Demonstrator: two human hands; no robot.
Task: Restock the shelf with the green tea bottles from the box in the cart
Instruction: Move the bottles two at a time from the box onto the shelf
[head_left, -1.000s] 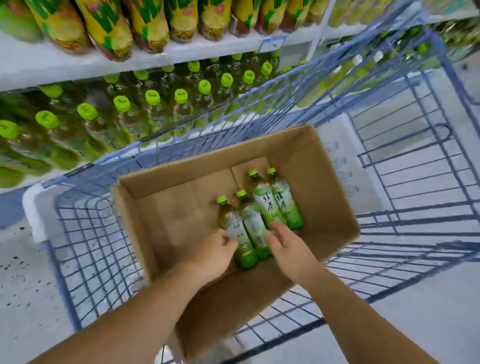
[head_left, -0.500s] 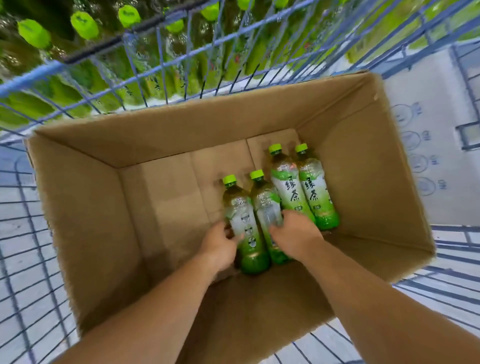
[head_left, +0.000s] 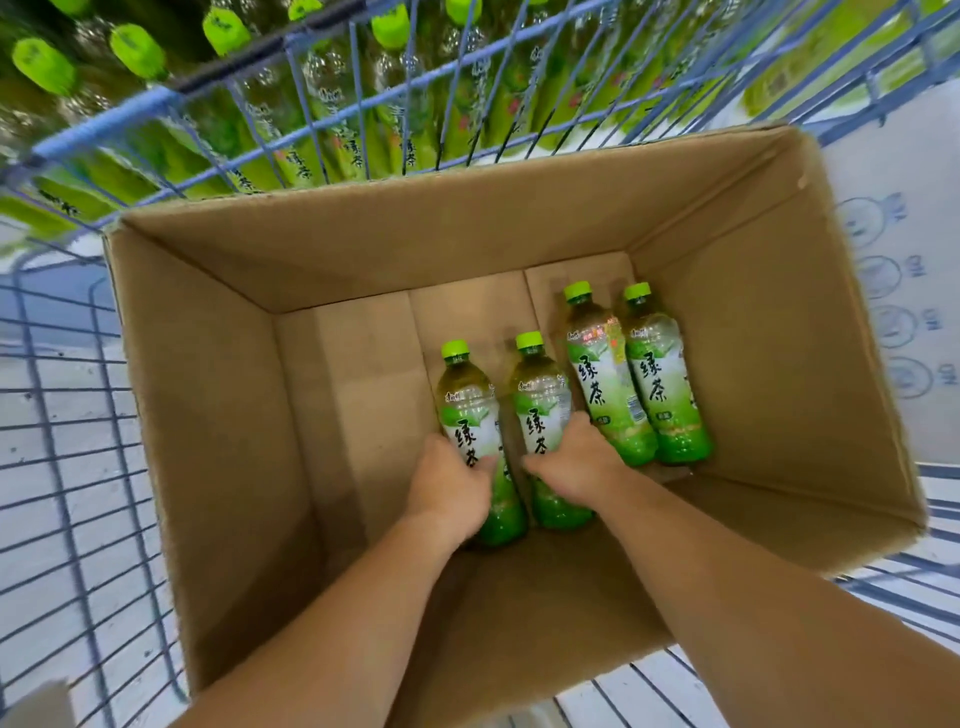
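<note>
Deep in the box in the cart, one bottle is wrapped by the left grip and its neighbour by the right grip, both low on the body. Held so near the base, either could be tipped on the lift, knocked against the box wall and dropped.

We reach into the box, which sits in the cart. Our left hand grips the first bottle; our right hand grips the second bottle, just right of it. Right of our right grip lie the third bottle and the fourth bottle, touching each other. Beyond both grips, behind the cart's wire wall, stand the shelf bottles.
</note>
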